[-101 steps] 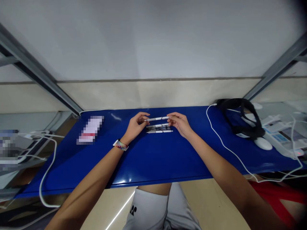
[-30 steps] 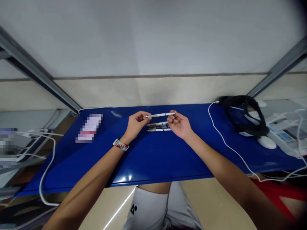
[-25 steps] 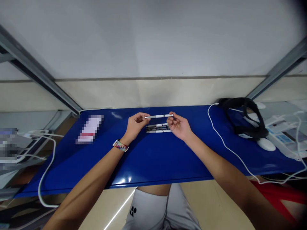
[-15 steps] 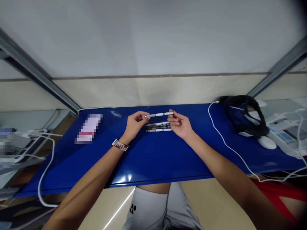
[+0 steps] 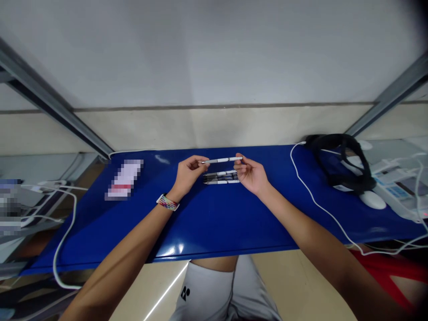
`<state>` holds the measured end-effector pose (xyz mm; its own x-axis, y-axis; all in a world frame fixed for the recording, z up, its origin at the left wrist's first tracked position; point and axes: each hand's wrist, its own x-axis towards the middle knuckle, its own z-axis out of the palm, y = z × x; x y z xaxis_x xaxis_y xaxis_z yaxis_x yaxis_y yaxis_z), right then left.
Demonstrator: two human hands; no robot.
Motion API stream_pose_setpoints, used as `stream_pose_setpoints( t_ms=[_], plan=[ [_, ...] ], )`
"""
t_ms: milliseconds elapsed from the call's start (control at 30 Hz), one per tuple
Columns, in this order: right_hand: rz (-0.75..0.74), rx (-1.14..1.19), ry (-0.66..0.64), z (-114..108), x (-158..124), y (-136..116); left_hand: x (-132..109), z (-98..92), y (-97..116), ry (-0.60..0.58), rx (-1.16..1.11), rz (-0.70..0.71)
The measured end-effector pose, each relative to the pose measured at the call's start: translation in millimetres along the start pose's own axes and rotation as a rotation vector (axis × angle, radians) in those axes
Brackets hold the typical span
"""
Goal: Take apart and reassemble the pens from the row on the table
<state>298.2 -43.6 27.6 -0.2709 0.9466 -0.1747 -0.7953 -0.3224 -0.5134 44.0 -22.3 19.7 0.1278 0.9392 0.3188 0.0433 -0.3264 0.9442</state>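
A white and grey pen (image 5: 222, 160) is held level between my two hands, its tip pointing left. My left hand (image 5: 190, 173) pinches the tip end between thumb and fingers. At the other end, my right hand (image 5: 250, 174) grips the pen with its fingertips, the remaining fingers curled. Several similar pens (image 5: 219, 177) lie side by side on the blue table just below the held one. Their right ends are partly hidden by my right hand.
On the left of the blue table (image 5: 217, 223) lies a blurred flat item (image 5: 124, 179). At the right are a black head strap (image 5: 351, 160), a white cable (image 5: 314, 200) and a white device (image 5: 397, 189). Grey metal posts (image 5: 56, 100) frame the table.
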Motion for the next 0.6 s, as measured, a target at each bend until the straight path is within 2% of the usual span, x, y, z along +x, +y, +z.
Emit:
stream_pose_setpoints(
  t_ms=[200, 400, 600],
  plan=[
    [-0.007, 0.045, 0.057, 0.1, 1.3, 2.4, 0.0, 0.2, 1.1, 0.012, -0.011, -0.004],
    [-0.023, 0.042, 0.035, 3.7, -0.8, 1.7, 0.9, 0.7, 1.9, 0.009, -0.001, -0.004],
    [-0.018, -0.002, 0.026, 5.2, -1.4, 1.3, 1.0, -2.2, -2.4, 0.056, -0.024, 0.014]
  ],
)
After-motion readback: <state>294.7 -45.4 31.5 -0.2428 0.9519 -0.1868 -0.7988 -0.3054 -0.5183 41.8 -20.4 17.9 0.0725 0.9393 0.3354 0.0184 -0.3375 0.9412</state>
